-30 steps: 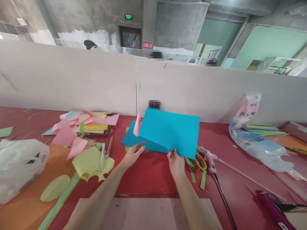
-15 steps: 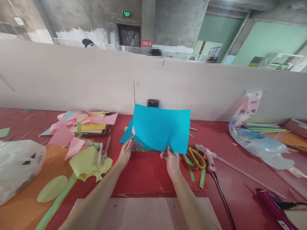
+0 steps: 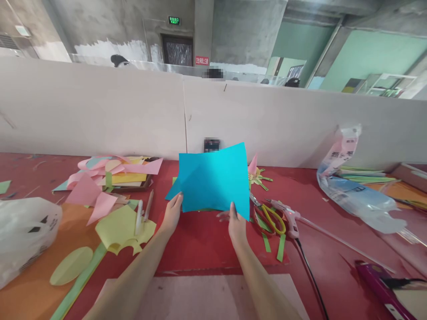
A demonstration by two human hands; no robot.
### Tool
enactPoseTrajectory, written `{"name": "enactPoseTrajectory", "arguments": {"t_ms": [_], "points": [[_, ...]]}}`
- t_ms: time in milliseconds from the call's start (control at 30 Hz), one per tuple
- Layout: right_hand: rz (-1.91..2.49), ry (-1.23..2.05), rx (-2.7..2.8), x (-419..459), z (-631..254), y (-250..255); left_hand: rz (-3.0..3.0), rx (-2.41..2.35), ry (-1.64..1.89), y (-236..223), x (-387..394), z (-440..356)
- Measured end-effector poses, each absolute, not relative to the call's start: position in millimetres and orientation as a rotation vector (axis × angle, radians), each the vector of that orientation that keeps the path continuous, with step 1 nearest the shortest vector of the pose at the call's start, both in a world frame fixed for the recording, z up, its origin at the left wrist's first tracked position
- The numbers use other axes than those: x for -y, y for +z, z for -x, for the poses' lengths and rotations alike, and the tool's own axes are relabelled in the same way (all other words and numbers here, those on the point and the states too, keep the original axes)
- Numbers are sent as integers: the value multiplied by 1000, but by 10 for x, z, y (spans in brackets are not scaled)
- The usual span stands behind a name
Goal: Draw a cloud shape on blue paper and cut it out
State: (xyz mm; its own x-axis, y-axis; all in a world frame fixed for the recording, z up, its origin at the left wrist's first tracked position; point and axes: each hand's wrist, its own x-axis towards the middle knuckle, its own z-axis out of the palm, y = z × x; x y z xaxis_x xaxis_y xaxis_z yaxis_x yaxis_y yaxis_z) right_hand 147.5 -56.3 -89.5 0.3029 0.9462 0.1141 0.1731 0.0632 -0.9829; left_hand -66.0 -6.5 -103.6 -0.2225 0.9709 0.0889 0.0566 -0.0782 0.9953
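A bright blue sheet of paper (image 3: 213, 180) is held up over the red table, slightly bowed. My left hand (image 3: 172, 211) grips its lower left edge. At its lower right corner, my right hand (image 3: 236, 222) pinches it with the thumb in front and some fingers behind. Another blue paper piece (image 3: 173, 189) shows partly behind the sheet's left side. Just right of my right hand lie yellow-handled scissors (image 3: 275, 218) and a pink hot glue gun (image 3: 290, 218). A pink paper cone with green strips (image 3: 254, 171) stands behind the sheet's right edge.
Left are a pile of paper scraps (image 3: 116, 171), cut yellow paper (image 3: 115, 226), a white pen (image 3: 139, 215) and a white plastic bag (image 3: 30, 235). Right are a clear plastic wrapper (image 3: 363, 202) and a purple tool (image 3: 375, 284). A white partition (image 3: 267, 122) closes the back.
The blue sheet has shifted left and tilted, its right side now higher. My left hand has closed on its edge. The pink cone has come into view on the right.
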Motion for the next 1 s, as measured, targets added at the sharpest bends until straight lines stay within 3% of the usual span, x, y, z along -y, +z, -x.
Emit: {"name": "enactPoseTrajectory", "arguments": {"t_ms": [500, 1000], "points": [[1157, 600, 1498, 627, -1418, -798, -1479, -1186, 1175, -714, 260, 530], [1139, 613, 1658, 632, -1381, -806, -1403, -1116, 1077, -903, 202, 548]]}}
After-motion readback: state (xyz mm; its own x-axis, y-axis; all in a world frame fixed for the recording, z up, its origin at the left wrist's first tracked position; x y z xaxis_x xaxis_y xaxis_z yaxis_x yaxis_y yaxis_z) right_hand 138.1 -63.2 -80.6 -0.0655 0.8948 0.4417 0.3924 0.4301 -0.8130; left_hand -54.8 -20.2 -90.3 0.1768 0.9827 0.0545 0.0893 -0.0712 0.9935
